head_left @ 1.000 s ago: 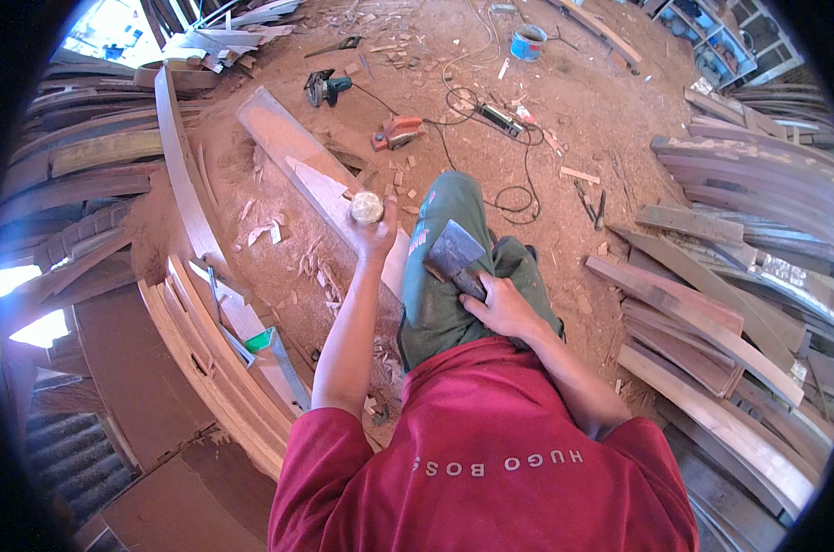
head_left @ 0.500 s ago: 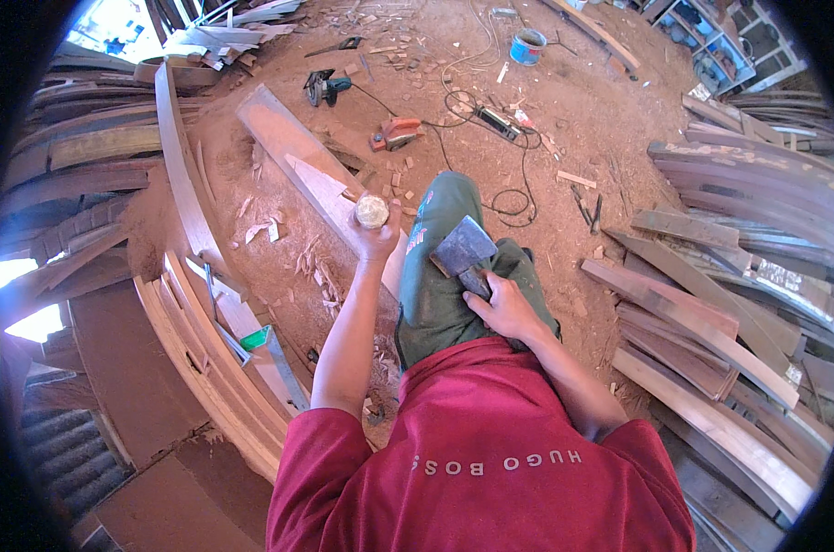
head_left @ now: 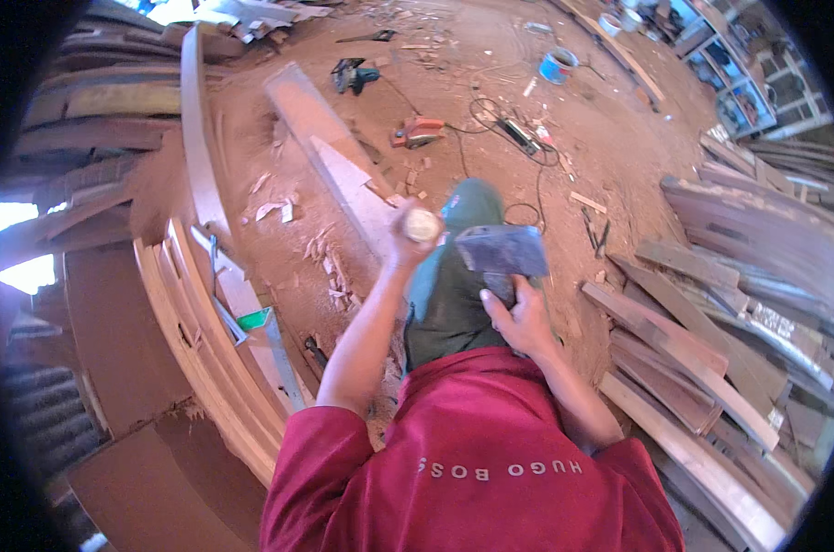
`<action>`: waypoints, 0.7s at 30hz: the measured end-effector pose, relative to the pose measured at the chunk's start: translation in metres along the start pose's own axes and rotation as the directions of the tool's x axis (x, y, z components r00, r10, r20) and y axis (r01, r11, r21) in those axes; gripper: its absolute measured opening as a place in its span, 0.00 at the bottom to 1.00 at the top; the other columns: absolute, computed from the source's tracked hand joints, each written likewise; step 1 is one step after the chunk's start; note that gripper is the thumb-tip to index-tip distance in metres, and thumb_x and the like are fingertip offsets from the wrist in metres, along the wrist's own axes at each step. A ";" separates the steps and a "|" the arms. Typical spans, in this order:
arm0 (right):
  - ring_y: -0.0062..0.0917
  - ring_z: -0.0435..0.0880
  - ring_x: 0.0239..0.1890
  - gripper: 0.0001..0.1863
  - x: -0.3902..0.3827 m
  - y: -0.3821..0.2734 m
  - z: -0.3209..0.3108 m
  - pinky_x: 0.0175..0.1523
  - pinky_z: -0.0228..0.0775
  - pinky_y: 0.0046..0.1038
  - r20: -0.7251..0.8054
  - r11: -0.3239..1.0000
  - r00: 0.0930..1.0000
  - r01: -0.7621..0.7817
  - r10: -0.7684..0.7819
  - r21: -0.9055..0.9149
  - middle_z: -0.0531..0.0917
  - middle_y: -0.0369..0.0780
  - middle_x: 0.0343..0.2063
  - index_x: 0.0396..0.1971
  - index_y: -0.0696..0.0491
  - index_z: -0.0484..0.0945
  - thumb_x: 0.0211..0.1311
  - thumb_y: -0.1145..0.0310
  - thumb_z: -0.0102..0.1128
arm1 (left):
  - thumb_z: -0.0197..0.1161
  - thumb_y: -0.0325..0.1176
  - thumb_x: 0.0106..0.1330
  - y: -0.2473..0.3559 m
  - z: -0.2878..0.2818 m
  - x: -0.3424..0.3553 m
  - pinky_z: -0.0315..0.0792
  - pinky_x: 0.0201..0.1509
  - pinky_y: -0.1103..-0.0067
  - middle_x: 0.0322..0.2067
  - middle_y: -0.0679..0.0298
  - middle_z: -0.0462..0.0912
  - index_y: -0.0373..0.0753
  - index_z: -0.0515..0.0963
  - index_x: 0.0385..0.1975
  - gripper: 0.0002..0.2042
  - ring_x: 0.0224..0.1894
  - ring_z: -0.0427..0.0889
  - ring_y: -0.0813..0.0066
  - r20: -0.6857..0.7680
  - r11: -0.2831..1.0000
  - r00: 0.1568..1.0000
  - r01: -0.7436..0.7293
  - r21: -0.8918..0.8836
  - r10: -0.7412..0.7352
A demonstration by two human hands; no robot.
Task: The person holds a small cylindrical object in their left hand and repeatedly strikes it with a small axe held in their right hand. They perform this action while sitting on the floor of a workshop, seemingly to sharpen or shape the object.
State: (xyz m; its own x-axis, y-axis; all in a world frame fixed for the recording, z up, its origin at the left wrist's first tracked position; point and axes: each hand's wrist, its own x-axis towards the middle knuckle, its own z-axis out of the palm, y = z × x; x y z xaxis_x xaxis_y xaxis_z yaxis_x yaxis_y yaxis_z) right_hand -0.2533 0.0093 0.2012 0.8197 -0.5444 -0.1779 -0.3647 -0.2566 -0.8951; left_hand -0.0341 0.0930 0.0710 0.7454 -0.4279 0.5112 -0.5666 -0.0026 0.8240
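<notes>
My left hand (head_left: 400, 248) is closed round a thick wooden handle (head_left: 422, 225), whose pale round butt faces up; what its lower end carries is hidden beneath the fist. Under that hand lies a long board (head_left: 348, 170) with a pale pointed cut area, slanting away to the far left. My right hand (head_left: 525, 322) grips the short dark handle of a hatchet (head_left: 502, 250) with a broad grey metal head. The hatchet is held above my green-trousered leg (head_left: 454, 317), to the right of the wooden handle's butt and apart from it.
Beyond the board lie a circular saw (head_left: 354, 75), an orange power planer (head_left: 419, 132) and a power strip (head_left: 518, 135) with trailing cords. A blue bucket (head_left: 557, 67) stands farther off. Curved timbers (head_left: 210, 340) flank my left, stacked planks (head_left: 684, 340) my right. Wood chips (head_left: 330, 267) litter the floor.
The hatchet has come up and to the right, its head turning from tilted to nearly level. My left hand keeps its hold on the wooden handle. The view has shifted slightly.
</notes>
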 end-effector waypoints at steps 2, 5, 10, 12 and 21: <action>0.22 0.77 0.21 0.15 -0.001 0.001 0.003 0.28 0.70 0.25 -0.056 0.990 0.996 0.079 -0.073 0.115 0.79 0.40 0.22 0.43 0.62 0.73 0.63 0.68 0.60 | 0.73 0.29 0.45 0.025 -0.003 0.008 0.71 0.30 0.71 0.25 0.60 0.77 0.41 0.74 0.25 0.12 0.26 0.79 0.62 0.133 1.000 0.991 0.006 -0.030 -0.002; 0.15 0.74 0.17 0.09 -0.003 -0.021 0.003 0.24 0.68 0.20 -0.118 0.947 0.993 0.054 -0.017 0.317 0.77 0.34 0.20 0.41 0.60 0.73 0.64 0.73 0.58 | 0.74 0.32 0.38 0.053 0.005 0.010 0.72 0.30 0.68 0.24 0.59 0.76 0.41 0.73 0.25 0.16 0.28 0.80 0.58 0.262 0.995 0.960 -0.083 -0.051 0.094; 0.17 0.73 0.17 0.12 -0.002 -0.018 -0.008 0.23 0.67 0.21 -0.093 0.968 0.996 0.018 0.005 0.251 0.76 0.36 0.20 0.47 0.60 0.70 0.65 0.74 0.56 | 0.73 0.37 0.38 0.054 0.016 0.007 0.73 0.30 0.67 0.23 0.62 0.76 0.43 0.72 0.24 0.16 0.27 0.80 0.58 0.255 0.993 0.961 -0.116 0.016 0.108; 0.17 0.73 0.16 0.13 -0.001 -0.016 -0.008 0.23 0.67 0.22 -0.082 0.963 0.996 0.001 0.022 0.271 0.75 0.36 0.19 0.48 0.60 0.69 0.66 0.74 0.55 | 0.73 0.37 0.38 0.052 0.017 0.008 0.72 0.29 0.67 0.22 0.62 0.76 0.43 0.72 0.24 0.16 0.26 0.79 0.58 0.229 0.992 0.966 -0.128 0.014 0.121; 0.16 0.75 0.17 0.07 -0.010 -0.006 -0.002 0.23 0.67 0.21 -0.062 0.987 0.998 -0.018 0.028 0.158 0.76 0.36 0.19 0.38 0.59 0.70 0.65 0.73 0.56 | 0.73 0.36 0.40 0.046 0.002 0.009 0.70 0.25 0.68 0.19 0.62 0.73 0.42 0.71 0.23 0.15 0.22 0.78 0.59 0.169 0.988 0.974 -0.145 -0.056 0.152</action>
State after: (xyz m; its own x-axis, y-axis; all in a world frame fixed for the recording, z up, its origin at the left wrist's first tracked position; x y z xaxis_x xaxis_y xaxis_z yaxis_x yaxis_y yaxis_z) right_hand -0.2603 0.0148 0.2089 0.7801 -0.6001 -0.1770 -0.3050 -0.1176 -0.9451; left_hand -0.0541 0.0877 0.1124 0.5805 -0.5694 0.5820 -0.6478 0.1101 0.7538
